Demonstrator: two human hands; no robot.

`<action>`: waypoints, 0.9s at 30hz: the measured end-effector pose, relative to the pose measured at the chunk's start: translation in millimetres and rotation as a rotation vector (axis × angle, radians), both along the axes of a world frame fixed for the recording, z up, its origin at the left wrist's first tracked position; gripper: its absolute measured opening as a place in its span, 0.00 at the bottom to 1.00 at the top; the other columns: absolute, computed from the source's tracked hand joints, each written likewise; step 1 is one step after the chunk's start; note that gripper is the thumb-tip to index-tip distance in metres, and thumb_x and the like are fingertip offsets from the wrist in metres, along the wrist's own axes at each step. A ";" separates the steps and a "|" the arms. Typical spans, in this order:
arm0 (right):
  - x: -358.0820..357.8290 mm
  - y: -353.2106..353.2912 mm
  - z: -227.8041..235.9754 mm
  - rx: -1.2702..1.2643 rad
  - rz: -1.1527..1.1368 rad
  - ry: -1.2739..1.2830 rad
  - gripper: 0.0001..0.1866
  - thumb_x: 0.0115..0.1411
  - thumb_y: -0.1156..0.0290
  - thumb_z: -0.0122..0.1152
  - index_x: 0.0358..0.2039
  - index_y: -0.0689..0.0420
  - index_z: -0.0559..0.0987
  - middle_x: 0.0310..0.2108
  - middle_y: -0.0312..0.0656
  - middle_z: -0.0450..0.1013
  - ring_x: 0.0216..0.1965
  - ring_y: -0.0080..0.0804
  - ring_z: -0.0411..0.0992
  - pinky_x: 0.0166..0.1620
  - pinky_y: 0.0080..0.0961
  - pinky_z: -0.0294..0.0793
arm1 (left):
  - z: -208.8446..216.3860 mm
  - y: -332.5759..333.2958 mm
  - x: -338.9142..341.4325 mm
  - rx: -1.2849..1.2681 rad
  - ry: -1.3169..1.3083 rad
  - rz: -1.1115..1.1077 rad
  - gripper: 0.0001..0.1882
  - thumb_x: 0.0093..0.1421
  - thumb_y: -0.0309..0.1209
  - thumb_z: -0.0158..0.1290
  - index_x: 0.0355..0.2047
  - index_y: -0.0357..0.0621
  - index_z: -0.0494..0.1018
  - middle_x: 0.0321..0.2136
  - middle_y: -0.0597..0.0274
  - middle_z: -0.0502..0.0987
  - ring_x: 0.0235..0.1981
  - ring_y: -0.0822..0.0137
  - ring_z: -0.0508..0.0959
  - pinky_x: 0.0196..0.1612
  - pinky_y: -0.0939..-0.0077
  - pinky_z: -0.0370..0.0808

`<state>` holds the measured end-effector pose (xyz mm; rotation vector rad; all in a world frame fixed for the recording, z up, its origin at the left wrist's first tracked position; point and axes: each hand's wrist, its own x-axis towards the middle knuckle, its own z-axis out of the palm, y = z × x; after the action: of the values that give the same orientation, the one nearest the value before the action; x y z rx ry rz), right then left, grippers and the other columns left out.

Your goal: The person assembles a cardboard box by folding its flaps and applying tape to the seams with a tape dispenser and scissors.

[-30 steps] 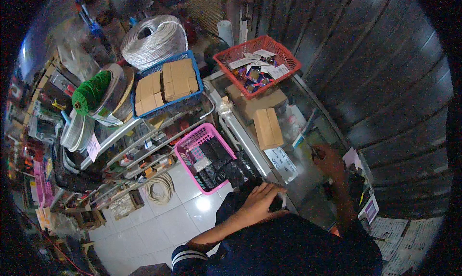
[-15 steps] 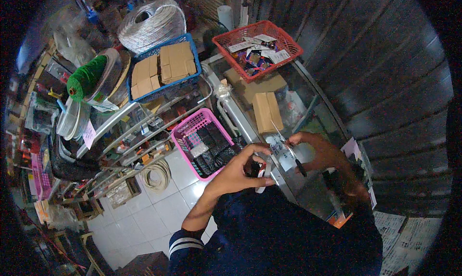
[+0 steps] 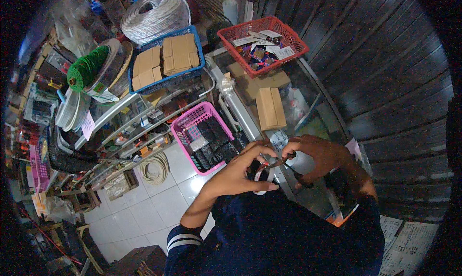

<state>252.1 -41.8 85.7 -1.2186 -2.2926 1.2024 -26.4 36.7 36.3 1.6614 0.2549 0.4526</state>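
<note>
My left hand curls around what looks like a roll of tape, with a pale rim and a little red on it. Facing it from the right is my right hand, thumb and fingers bent together beside the roll. A narrow dark piece shows between the two hands, but its kind is unclear. Just beyond the fingers, a pale label with dark writing lies on the glass counter. Farther back stands a small brown cardboard box.
A red basket with cards and small packets sits on the counter's far end. A pink basket of black-wrapped packages stands left of my hands. Beyond it, a blue basket holds folded cardboard. Corrugated metal rises at the right.
My right hand has moved left, closer to the roll in my left hand. The long thin blade and dark handle seen near it earlier no longer show clearly.
</note>
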 end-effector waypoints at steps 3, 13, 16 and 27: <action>1.9 -1.8 -1.9 -0.056 -0.022 0.016 0.40 0.40 0.56 0.84 0.53 0.52 0.73 0.42 0.41 0.73 0.44 0.42 0.73 0.49 0.38 0.70 | 1.9 -0.7 1.6 0.003 0.027 -0.010 0.36 0.47 0.36 0.75 0.56 0.49 0.71 0.59 0.51 0.66 0.55 0.56 0.72 0.54 0.66 0.74; 3.6 0.4 -3.5 -0.077 -0.006 0.013 0.39 0.41 0.55 0.84 0.51 0.55 0.74 0.40 0.40 0.74 0.42 0.39 0.73 0.46 0.37 0.71 | 1.6 -0.7 3.8 0.007 0.025 -0.031 0.37 0.47 0.36 0.75 0.56 0.49 0.71 0.56 0.51 0.67 0.57 0.55 0.70 0.57 0.64 0.73; 6.6 -0.8 -7.8 -0.100 -0.009 0.036 0.39 0.42 0.56 0.84 0.52 0.55 0.74 0.39 0.40 0.74 0.41 0.37 0.73 0.45 0.36 0.72 | 0.6 -0.8 5.3 0.036 -0.014 -0.019 0.37 0.47 0.35 0.75 0.56 0.49 0.71 0.56 0.52 0.67 0.58 0.56 0.70 0.57 0.64 0.73; 17.8 -10.0 -14.5 -0.242 -0.120 0.003 0.40 0.46 0.63 0.81 0.58 0.56 0.72 0.41 0.42 0.74 0.44 0.35 0.73 0.49 0.35 0.73 | -14.8 -3.3 2.6 -0.276 -0.034 -0.012 0.41 0.48 0.30 0.75 0.61 0.47 0.67 0.59 0.55 0.67 0.55 0.61 0.72 0.57 0.67 0.71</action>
<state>269.9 -51.7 71.1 -1.4126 -2.0836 1.4674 -23.8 33.4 21.5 1.3843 0.2691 0.4165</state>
